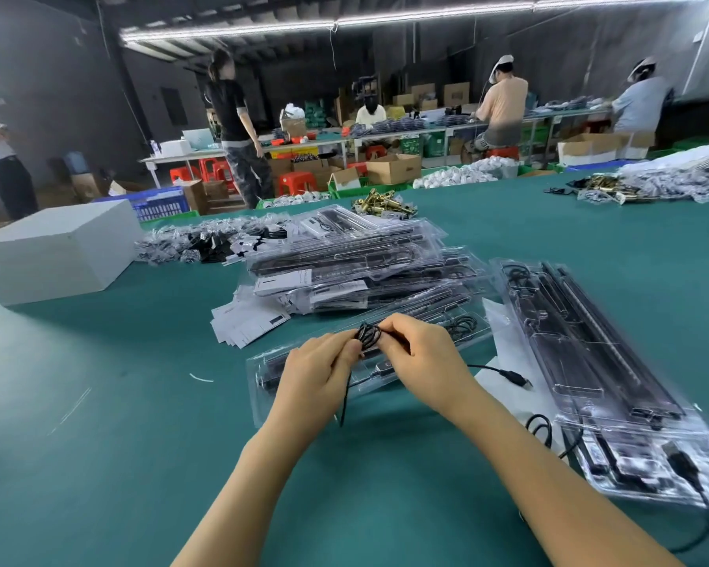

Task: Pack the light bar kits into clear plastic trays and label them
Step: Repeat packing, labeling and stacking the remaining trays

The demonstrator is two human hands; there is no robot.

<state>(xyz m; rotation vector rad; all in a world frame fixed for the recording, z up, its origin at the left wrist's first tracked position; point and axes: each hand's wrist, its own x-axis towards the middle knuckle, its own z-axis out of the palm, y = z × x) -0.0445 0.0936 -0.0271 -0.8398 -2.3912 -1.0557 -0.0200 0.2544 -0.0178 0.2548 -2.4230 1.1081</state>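
At the centre of the frame, a small coil of thin black cable (368,335) was pinched between both hands just above an open clear plastic tray (263,403) that lay on the green table (99,464). The left hand (318,372) curled its fingers around one side of the coil, and the right hand (422,354) pinched the other side; a loose tail ran right to a USB plug (518,380).

The step looked like winding the cable for its tray pocket. To do it well, the loops should be kept tight and even, the tail fed in without kinks, and the bundle pressed flat so the lid can close.

The cable was limp and glossy, the tray thin, rigid and moulded with long channels. Toward the right edge, more trays (590,362) held black bars. Above centre sat a stack of packed trays (357,263), with white paper labels (246,323) just left of it. At the upper left stood a matte white box (58,251).
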